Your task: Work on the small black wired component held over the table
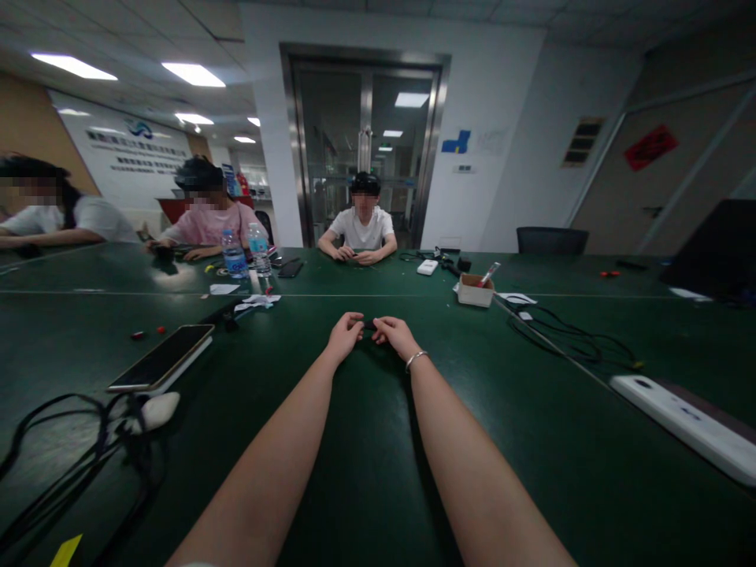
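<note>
Both my arms reach out over the green table [366, 417], and the hands meet near its middle. Between the fingertips is a small dark object [369, 324], too small and dim for me to name. My left hand [346, 337] pinches toward its left end. From the other side, my right hand [397, 336] has its fingers closed at the right end; a silver bracelet circles that wrist. Most of the object is hidden by the fingers.
On the left lie a phone [162, 358], a white mouse [159, 411] and black cables [64, 465]. Bottles [235, 256] stand farther back. A small box [475, 291], more cables [567, 335] and a white power strip [685, 421] are on the right. Several people sit around the table.
</note>
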